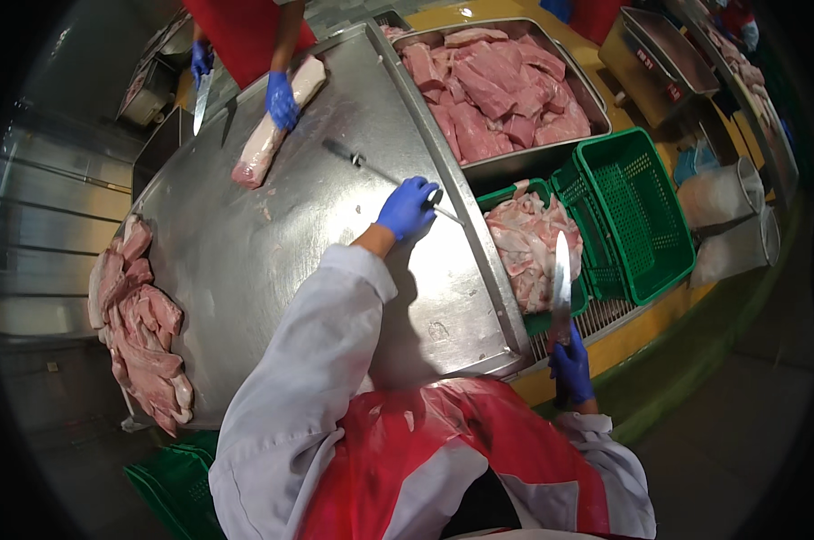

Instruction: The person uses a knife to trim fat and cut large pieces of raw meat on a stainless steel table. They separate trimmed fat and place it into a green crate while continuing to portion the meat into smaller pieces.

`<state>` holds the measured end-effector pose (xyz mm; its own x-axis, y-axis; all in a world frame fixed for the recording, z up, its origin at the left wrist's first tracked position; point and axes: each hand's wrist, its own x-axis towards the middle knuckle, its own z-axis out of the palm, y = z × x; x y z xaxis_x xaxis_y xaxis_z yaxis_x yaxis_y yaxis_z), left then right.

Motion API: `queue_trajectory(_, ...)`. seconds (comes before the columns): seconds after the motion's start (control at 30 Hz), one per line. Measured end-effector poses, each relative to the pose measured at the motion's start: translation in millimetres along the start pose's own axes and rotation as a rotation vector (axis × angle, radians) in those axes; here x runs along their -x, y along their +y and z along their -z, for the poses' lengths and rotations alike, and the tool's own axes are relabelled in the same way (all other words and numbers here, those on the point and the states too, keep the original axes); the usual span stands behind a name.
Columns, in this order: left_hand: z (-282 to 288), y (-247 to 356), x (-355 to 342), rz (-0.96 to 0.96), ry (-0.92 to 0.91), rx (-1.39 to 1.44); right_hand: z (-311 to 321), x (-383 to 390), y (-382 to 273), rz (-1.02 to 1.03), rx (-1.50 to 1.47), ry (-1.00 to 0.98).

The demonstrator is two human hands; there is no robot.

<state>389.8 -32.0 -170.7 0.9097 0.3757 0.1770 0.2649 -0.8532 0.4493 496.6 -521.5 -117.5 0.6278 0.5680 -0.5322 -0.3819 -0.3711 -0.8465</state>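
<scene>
My left hand (407, 209), in a blue glove, is closed around a sharpening steel (375, 169) over the metal table (443, 337). The steel's dark handle end points away to the far left, and its rod shows on both sides of my fingers. A small dark part beside my fingertips is unclear. My right hand (571, 369), also gloved in blue, grips a knife (562, 279) with its blade pointing up and away. Behind the blade, pale meat trimmings (528, 238) fill a green basket (540, 324) beside the table's raised right edge.
Across the table, a co-worker's gloved hand (282, 101) rests on a long meat piece (261, 148); their other hand holds a knife (201, 103). Meat strips (141, 324) lie at the left edge. A metal tub (600, 117) of meat and a green crate (686, 238) stand right.
</scene>
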Motion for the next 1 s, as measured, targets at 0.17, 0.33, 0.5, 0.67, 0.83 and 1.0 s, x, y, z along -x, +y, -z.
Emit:
queue_trajectory(0.17,67,-76,152,0.249,0.102,-0.255,-16,-15,-14,0.082,0.058,-0.092)
queue_trajectory(0.33,88,-55,288,0.372,0.074,-0.366,-44,-46,26,0.231,0.144,-0.39)
queue_trajectory(0.5,100,-49,285,0.564,0.001,-0.471,-109,-63,15,0.243,0.251,-0.56)
queue_trajectory(0.67,84,-31,317,0.684,-0.265,-0.227,-145,-88,4,0.257,0.305,-0.65)
queue_trajectory(0.83,69,92,340,0.733,-0.286,0.1,-180,-12,-65,0.11,0.673,-0.823)
queue_trajectory(1.0,25,114,356,0.738,-0.326,0.228,-160,-1,-29,0.093,0.785,-0.913)
